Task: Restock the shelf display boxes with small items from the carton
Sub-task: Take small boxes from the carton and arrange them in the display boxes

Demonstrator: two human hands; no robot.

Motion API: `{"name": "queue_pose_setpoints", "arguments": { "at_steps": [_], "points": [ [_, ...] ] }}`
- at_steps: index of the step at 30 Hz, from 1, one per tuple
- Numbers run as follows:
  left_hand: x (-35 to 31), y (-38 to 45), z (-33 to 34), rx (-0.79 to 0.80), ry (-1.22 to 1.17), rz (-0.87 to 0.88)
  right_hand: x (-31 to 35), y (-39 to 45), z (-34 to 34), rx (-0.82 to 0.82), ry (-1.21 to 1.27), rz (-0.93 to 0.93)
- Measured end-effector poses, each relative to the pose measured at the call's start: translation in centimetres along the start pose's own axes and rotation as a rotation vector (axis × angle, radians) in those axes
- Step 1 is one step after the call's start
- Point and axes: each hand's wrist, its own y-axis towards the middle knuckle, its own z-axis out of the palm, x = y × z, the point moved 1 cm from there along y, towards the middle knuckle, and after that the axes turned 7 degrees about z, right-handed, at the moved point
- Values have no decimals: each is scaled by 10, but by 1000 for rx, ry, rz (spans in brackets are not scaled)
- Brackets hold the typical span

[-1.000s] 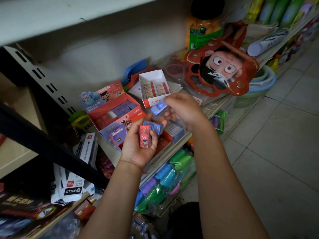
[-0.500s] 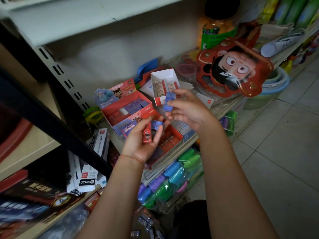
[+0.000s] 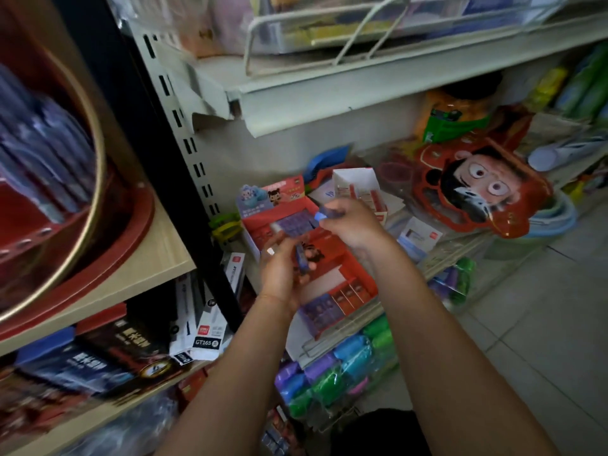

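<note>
My right hand (image 3: 348, 222) pinches a small blue eraser (image 3: 324, 213) just above the upper red display box (image 3: 263, 225), whose rows hold purple and red erasers. My left hand (image 3: 283, 268) holds a few small erasers, one blue-edged piece (image 3: 302, 260) showing between its fingers, in front of the lower red display box (image 3: 355, 291). A white open box (image 3: 357, 184) with red-and-white items stands behind the right hand. The view is blurred by motion.
A red cartoon-face mask (image 3: 477, 189) hangs at the right. White boxes (image 3: 210, 334) lean on the lower left shelf, coloured rolls (image 3: 345, 366) in clear bags sit below, and a red round tub (image 3: 75, 225) fills the left shelf. The tiled floor (image 3: 543, 324) lies to the right.
The camera tilted up and to the left. My right hand carried the blue eraser left, over the upper red box. My left hand turned, hiding the red eraser it held.
</note>
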Motion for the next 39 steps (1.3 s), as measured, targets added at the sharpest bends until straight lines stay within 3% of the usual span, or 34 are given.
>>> {"name": "queue_pose_setpoints", "arguments": {
  "at_steps": [4,10,13,16,20,22,25,29,31,33,39],
  "points": [
    [5,11,-3,4,1,-3,19,37,15,-30,-146,-42],
    [5,18,-14,130,4,5,24,54,45,55,-279,-106],
    [4,17,-16,143,-30,4,20,54,57,106,-523,-160],
    [5,18,-16,124,-20,-6,21,56,61,33,-859,-205],
    [3,17,-17,110,-29,-29,26,57,63,86,-957,-130],
    [1,15,-16,116,-95,-64,31,56,56,105,-789,-142],
    [-5,12,-15,127,-242,-141,40,46,31,178,-320,-75],
    [-12,10,-11,164,-419,-200,43,27,8,547,-540,22],
    [-15,8,-10,163,-432,-202,42,22,8,621,-550,22],
    [-17,7,-10,161,-415,-195,40,20,7,561,-422,20],
    [-14,9,-15,75,-134,-168,32,27,-2,173,213,158]
  ]
}}
